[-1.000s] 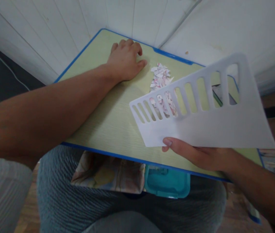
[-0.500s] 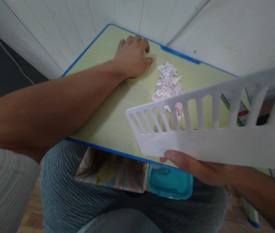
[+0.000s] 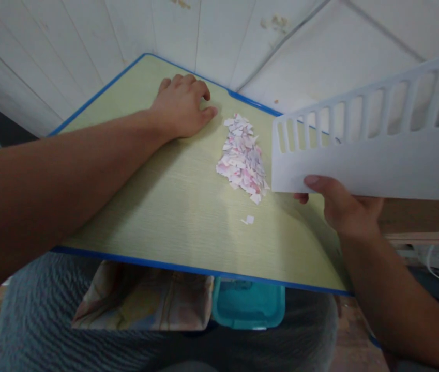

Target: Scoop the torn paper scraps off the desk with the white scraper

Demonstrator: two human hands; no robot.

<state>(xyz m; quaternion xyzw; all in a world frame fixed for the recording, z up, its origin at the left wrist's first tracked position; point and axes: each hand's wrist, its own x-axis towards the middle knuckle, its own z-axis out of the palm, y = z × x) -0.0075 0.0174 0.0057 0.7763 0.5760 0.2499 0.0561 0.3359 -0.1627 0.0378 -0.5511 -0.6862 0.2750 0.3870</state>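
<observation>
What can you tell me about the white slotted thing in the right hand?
The white panel is flat, smooth and plastic-looking. A row of round-ended slots runs along its upper part, longer toward the right, above a plain solid band. The right hand grips its lower edge, thumb on the near face. It is tilted, its left end lower, beside the torn paper pile above the tabletop. Its right end is out of view.

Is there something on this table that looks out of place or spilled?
Yes, slightly: small paper scraps lie on the table apart from the pile of torn paper, toward the near edge. They look odd because the other pieces are heaped together.
</observation>
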